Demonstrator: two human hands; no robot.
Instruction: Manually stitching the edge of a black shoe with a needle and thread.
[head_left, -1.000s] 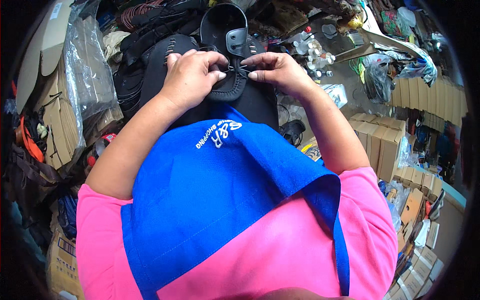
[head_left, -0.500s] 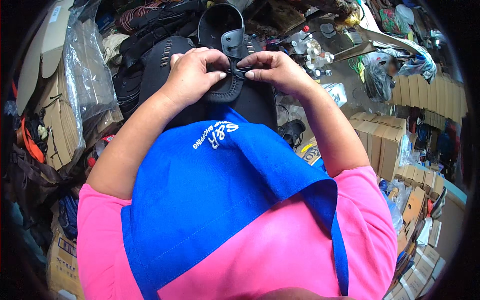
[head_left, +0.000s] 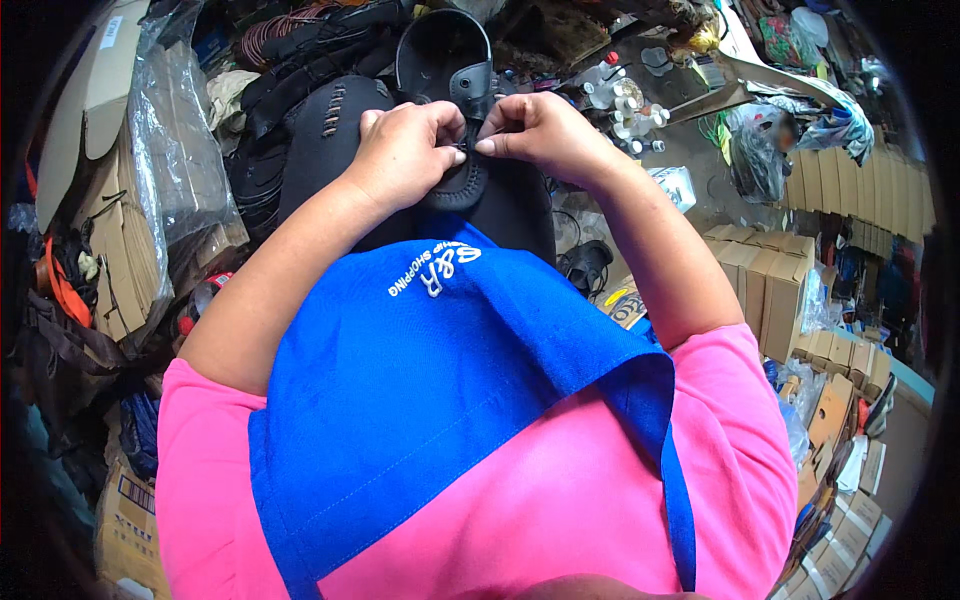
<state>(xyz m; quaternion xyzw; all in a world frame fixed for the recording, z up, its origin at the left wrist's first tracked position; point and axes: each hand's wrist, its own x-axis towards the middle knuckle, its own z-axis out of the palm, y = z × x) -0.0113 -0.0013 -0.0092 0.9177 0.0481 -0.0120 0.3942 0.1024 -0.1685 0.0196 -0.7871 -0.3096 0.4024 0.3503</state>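
A black leather shoe [head_left: 462,185] with an open strapped back and a stitched toe rests on my lap, its toe toward me. Over its left side, my left hand [head_left: 412,150] is closed, thumb and forefinger pinched at the middle of the upper. My right hand [head_left: 540,135] faces it from the right with thumb and forefinger also pinched, close to the same spot. Whatever sits between the fingertips of either hand is too small to make out. The buckled strap [head_left: 468,84], with round metal studs, stands up just beyond my fingers.
A blue apron [head_left: 420,370] covers my front below the shoe. Black shoes [head_left: 290,95] are heaped at the far left, beside plastic-wrapped cardboard [head_left: 180,150]. Small bottles [head_left: 625,105] cluster at the far right. Stacked cartons [head_left: 765,280] stand to my right.
Both hands have come closer together over the shoe, the left one moving right. The thin needle-like piece seen at my right fingertips no longer shows clearly.
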